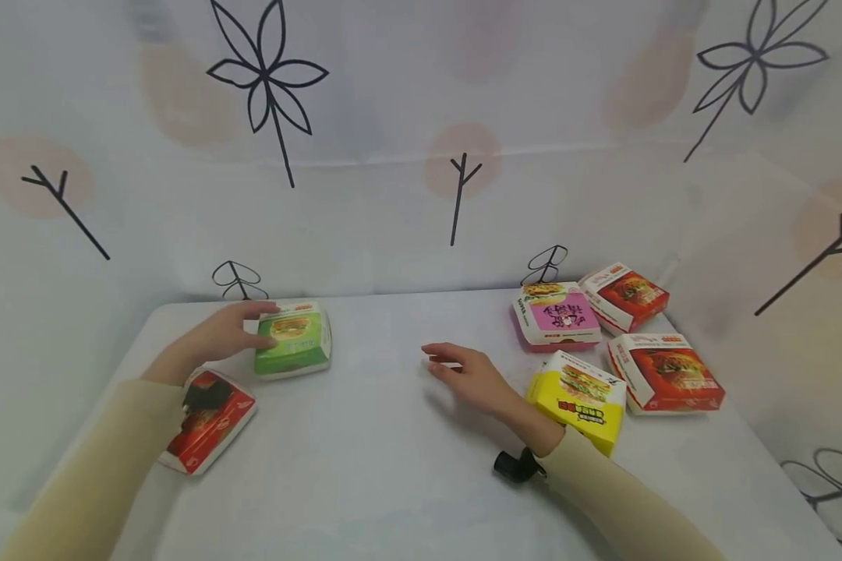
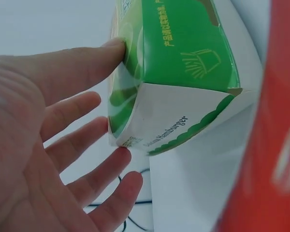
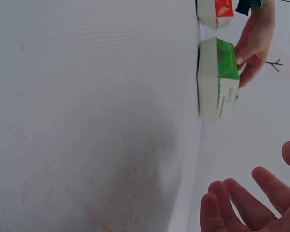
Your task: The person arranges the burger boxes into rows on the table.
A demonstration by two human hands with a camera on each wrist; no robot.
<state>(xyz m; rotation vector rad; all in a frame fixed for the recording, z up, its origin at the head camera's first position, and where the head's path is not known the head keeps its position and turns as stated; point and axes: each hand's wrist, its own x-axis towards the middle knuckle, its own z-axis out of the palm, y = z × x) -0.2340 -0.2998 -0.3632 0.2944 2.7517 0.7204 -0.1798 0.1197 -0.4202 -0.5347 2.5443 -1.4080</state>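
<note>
We see the left hand (image 1: pixel 217 335) at centre left of the head view, fingers straight and spread, thumb and fingertips touching the green burger box (image 1: pixel 295 340) — not curled round it. The box sits on the white table (image 1: pixel 393 467), closed; its lid is green with a burger picture, its side white with a scalloped green edge and small print (image 2: pixel 166 133). The right hand (image 1: pixel 473 378) hovers mid-frame — fingers relaxed, holding nothing. A red box (image 1: pixel 210 421) lies at lower left beneath the left wrist.
</note>
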